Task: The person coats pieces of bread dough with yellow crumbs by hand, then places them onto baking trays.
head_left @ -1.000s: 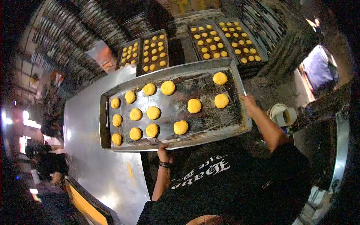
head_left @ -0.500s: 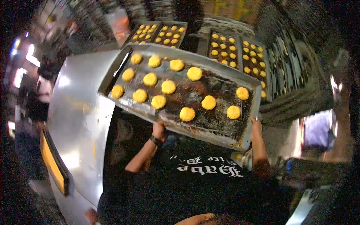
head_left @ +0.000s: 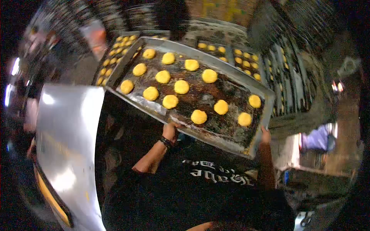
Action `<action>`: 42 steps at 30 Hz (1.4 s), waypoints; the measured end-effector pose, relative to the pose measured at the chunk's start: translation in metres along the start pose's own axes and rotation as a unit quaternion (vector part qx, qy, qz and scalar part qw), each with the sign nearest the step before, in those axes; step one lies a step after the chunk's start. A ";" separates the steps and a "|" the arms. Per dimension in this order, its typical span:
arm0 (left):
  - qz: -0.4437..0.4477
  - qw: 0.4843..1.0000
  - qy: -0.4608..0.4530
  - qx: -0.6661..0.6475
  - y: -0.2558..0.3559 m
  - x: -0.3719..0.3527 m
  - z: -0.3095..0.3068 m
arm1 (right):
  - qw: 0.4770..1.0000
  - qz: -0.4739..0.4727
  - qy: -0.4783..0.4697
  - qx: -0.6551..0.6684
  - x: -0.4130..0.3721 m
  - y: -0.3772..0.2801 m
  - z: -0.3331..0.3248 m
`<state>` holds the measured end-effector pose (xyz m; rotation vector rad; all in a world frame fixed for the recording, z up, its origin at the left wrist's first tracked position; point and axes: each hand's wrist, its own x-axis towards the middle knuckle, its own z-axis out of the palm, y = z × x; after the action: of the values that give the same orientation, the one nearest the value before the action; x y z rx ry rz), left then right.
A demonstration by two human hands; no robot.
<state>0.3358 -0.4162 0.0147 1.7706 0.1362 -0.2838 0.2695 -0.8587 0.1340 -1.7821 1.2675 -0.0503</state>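
A large metal tray (head_left: 235, 140) with several round yellow dough pieces (head_left: 181, 87) on its dark, stained surface is held up in front of me, tilted down to the right. My left hand (head_left: 170, 132), with a dark bracelet at the wrist, grips the near long edge left of its middle. At the tray's right end, my right hand (head_left: 265, 136) is closed on the near corner. The undersides of the tray and some of my fingers are hidden.
Behind the held tray lie more trays of yellow pieces (head_left: 246, 63). Slanted trays (head_left: 290, 82) stand at the right. A shiny metal table (head_left: 69, 127) with a yellow-topped dark-edged item (head_left: 52, 196) is at the left. Blurred people's parts show at the far left.
The view has turned, so the metal table and the back trays sit further left. The held tray has shifted slightly right in view, still in both hands.
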 end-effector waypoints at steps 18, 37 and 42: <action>-0.188 0.979 -0.074 -0.034 0.071 0.291 0.436 | 0.995 0.015 -0.095 0.007 0.624 -0.181 -0.092; -0.394 0.711 -0.001 -0.582 -0.106 0.482 0.767 | 0.963 -0.113 -0.187 0.159 1.109 -0.025 0.010; -0.502 0.591 -0.138 -0.616 -0.187 0.475 0.741 | 0.966 -0.239 -0.036 -0.091 1.031 -0.065 0.067</action>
<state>0.6610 -1.1268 -0.4322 0.0543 0.8876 -0.9815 0.8341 -1.6002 -0.3172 -2.1958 0.7873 -0.1444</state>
